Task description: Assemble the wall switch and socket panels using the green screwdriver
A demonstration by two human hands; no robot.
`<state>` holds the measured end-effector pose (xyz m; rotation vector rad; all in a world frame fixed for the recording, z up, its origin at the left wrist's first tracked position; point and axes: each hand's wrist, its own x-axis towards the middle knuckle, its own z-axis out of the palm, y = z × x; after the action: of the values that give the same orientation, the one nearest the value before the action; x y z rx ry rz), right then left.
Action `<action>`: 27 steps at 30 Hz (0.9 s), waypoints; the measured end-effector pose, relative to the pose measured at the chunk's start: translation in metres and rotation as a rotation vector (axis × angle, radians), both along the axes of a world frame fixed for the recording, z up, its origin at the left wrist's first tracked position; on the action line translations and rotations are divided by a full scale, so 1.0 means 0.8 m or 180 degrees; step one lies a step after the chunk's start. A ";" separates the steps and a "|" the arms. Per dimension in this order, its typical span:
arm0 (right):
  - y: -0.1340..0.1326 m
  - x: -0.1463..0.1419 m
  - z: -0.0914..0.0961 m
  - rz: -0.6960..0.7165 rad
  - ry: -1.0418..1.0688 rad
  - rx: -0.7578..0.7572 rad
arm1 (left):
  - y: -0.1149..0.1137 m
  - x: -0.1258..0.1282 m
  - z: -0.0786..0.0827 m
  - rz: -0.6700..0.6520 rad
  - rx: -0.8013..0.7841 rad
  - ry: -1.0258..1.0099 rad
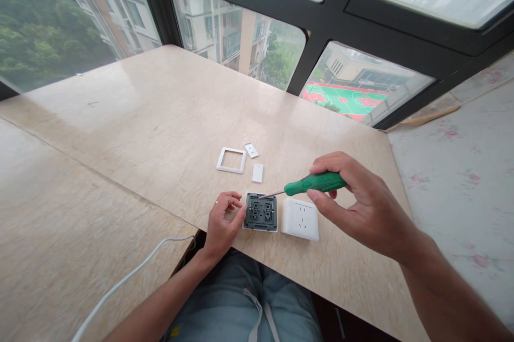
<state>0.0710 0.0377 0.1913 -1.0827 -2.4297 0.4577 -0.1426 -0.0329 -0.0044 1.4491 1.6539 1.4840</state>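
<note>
My right hand (363,205) is closed round a green-handled screwdriver (314,183), whose metal tip rests on the top edge of a grey switch module (261,212) lying near the table's front edge. My left hand (224,222) steadies the module's left side with curled fingers; a ring shows on one finger. A white wall socket (300,219) lies flat just right of the module, touching or nearly touching it.
A white square frame (232,160) and two small white rocker plates (251,150) (257,173) lie farther back on the beige marble table (132,117). A white cable (120,283) runs at lower left. Windows ring the table; a floral surface (461,181) is at right.
</note>
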 end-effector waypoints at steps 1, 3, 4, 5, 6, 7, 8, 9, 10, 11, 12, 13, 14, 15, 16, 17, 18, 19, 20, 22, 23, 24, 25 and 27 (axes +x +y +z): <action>-0.003 -0.006 -0.002 0.0026 0.0013 -0.0010 | 0.000 0.000 -0.001 0.0000 0.0003 -0.0035; -0.007 -0.017 -0.010 0.0141 -0.0012 -0.0019 | 0.001 0.000 -0.004 0.0006 0.0017 -0.0110; -0.008 -0.022 -0.014 0.0201 -0.0034 -0.0016 | 0.001 0.000 -0.005 0.0011 0.0024 -0.0157; -0.009 -0.027 -0.018 0.0252 -0.0058 -0.0015 | 0.002 0.000 -0.006 0.0014 0.0027 -0.0218; -0.010 -0.031 -0.022 0.0289 -0.0084 -0.0023 | 0.002 0.001 -0.007 0.0027 0.0025 -0.0296; -0.011 -0.034 -0.026 0.0309 -0.0109 -0.0037 | 0.003 0.001 -0.007 0.0061 0.0018 -0.0379; -0.011 -0.037 -0.028 0.0310 -0.0130 -0.0055 | 0.003 0.001 -0.007 0.0104 -0.0002 -0.0450; -0.011 -0.039 -0.030 0.0298 -0.0144 -0.0074 | 0.004 0.001 -0.007 0.0145 -0.0030 -0.0504; -0.012 -0.040 -0.031 0.0278 -0.0149 -0.0086 | 0.004 0.001 -0.006 0.0172 -0.0050 -0.0535; -0.012 -0.042 -0.031 0.0253 -0.0149 -0.0089 | 0.005 0.001 -0.006 0.0181 -0.0057 -0.0540; -0.013 -0.043 -0.030 0.0234 -0.0149 -0.0085 | 0.005 0.001 -0.005 0.0174 -0.0044 -0.0528; -0.013 -0.043 -0.029 0.0223 -0.0156 -0.0078 | 0.005 0.000 -0.005 0.0158 -0.0010 -0.0514; -0.014 -0.044 -0.027 0.0221 -0.0170 -0.0069 | 0.006 0.000 -0.005 0.0147 0.0037 -0.0508; -0.014 -0.046 -0.026 0.0222 -0.0191 -0.0058 | 0.006 0.000 -0.005 0.0152 0.0084 -0.0514; -0.015 -0.047 -0.025 0.0227 -0.0216 -0.0046 | 0.007 -0.001 -0.005 0.0166 0.0118 -0.0533; -0.016 -0.048 -0.024 0.0232 -0.0244 -0.0034 | 0.007 -0.001 -0.005 0.0190 0.0141 -0.0565; -0.017 -0.049 -0.023 0.0239 -0.0264 -0.0016 | 0.008 -0.001 -0.005 0.0213 0.0160 -0.0603; -0.017 -0.051 -0.023 0.0245 -0.0277 0.0004 | 0.008 -0.001 -0.005 0.0231 0.0171 -0.0639; -0.018 -0.052 -0.023 0.0252 -0.0284 0.0023 | 0.008 -0.001 -0.005 0.0242 0.0177 -0.0669; -0.018 -0.054 -0.024 0.0270 -0.0289 0.0049 | 0.009 0.000 -0.006 0.0235 0.0176 -0.0703; -0.019 -0.055 -0.024 0.0275 -0.0293 0.0060 | 0.009 0.000 -0.006 0.0224 0.0170 -0.0712; -0.019 -0.056 -0.025 0.0275 -0.0301 0.0071 | 0.009 0.000 -0.006 0.0215 0.0165 -0.0722; -0.019 -0.056 -0.025 0.0274 -0.0311 0.0086 | 0.009 0.000 -0.006 0.0214 0.0165 -0.0734; -0.019 -0.057 -0.025 0.0277 -0.0340 0.0139 | 0.009 0.000 -0.006 0.0223 0.0172 -0.0759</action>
<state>0.0253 0.0224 0.1715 -1.0102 -2.5759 0.3815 -0.1429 -0.0260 -0.0094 1.1980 1.5433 1.6800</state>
